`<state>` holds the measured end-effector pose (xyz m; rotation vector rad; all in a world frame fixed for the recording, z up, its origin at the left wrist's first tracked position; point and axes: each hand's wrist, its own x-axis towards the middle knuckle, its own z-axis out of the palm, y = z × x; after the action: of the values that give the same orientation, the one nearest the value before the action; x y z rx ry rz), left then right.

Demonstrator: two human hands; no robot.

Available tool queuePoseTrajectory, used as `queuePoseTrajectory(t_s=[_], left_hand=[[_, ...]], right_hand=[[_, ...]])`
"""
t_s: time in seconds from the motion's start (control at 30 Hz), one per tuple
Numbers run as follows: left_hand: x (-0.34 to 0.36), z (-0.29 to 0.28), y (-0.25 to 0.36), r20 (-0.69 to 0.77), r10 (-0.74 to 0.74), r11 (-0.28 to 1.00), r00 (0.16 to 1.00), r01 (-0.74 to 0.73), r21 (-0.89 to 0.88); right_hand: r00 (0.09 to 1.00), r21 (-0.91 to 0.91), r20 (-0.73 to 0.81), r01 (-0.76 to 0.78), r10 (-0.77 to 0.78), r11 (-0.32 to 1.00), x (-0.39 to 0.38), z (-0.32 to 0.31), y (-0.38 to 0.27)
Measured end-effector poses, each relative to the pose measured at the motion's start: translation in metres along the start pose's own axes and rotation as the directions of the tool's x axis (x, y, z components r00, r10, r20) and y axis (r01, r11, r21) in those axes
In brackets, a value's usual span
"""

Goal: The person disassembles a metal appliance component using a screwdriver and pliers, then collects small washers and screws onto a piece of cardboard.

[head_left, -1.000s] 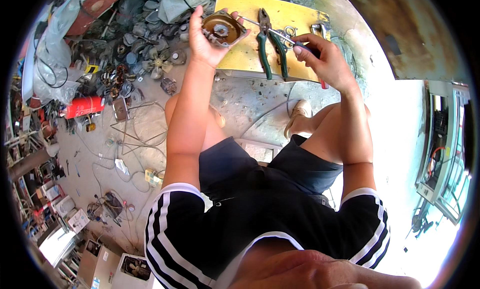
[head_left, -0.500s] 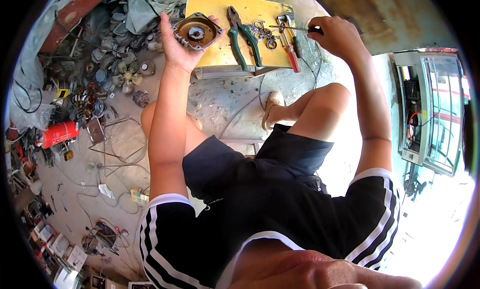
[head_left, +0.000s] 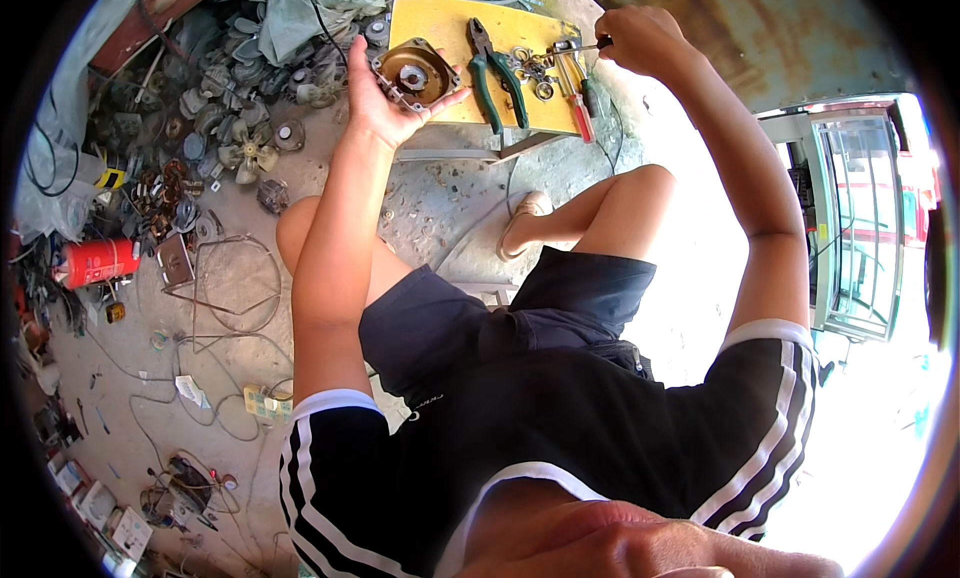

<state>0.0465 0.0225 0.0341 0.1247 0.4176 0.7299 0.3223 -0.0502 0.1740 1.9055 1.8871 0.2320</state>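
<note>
On the palm of my left hand (head_left: 380, 113) rests a metal motor end cover (head_left: 432, 70), hollow side up, with a round bearing seat in its middle. My fingers curl around its edge. My right hand (head_left: 645, 43) is closed on the dark handle of a screwdriver (head_left: 577, 49), whose thin shaft points left over the yellow tabletop (head_left: 425, 16). Its tip is at a small heap of metal rings (head_left: 533, 70); whether it touches them I cannot tell. Between the cover and the rings lie green-handled pliers (head_left: 497, 76). A red-handled tool (head_left: 582, 116) lies at the table's right edge.
Motor parts and fan blades (head_left: 247, 153) are piled on the floor left of the table. A red cylinder (head_left: 98, 262) and loose cables lie further left. At the right stands a glass-fronted cabinet (head_left: 858, 218); a rusty metal sheet (head_left: 790, 43) is at the far right.
My right hand has moved left and away from me, bringing the screwdriver over the rings. The end cover is still in my left hand. The whole view has shifted slightly.
</note>
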Motion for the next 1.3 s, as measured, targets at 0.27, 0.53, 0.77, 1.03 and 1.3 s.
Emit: queuePoseTrajectory(t_s=[0.27,0.53,0.77,1.03,1.3], left_hand=[[0.0,-0.022,0.003,0.006,0.003,0.999,1.0,-0.004,0.035],[-0.014,-0.024,0.007,0.034,-0.066,0.998,0.997,0.065,0.029],[-0.018,-0.035,0.011,0.097,-0.078,0.994,0.992,0.071,0.078],[-0.038,-0.028,0.016,0.237,-0.084,0.991,0.968,0.056,0.123],[-0.037,-0.027,0.006,0.223,0.048,0.939,0.974,-0.12,0.323]], right_hand=[[1.0,-0.071,-0.016,0.025,-0.026,0.997,0.0,-0.005,-0.008],[0.998,-0.082,-0.041,0.05,-0.053,0.995,-0.003,0.007,-0.007],[0.992,0.158,-0.09,-0.078,0.093,0.984,-0.036,0.004,-0.004],[0.989,0.964,-0.145,0.14,0.007,0.227,-0.114,0.009,-0.082],[0.992,0.972,-0.097,0.078,0.079,0.222,-0.12,0.022,-0.14]])
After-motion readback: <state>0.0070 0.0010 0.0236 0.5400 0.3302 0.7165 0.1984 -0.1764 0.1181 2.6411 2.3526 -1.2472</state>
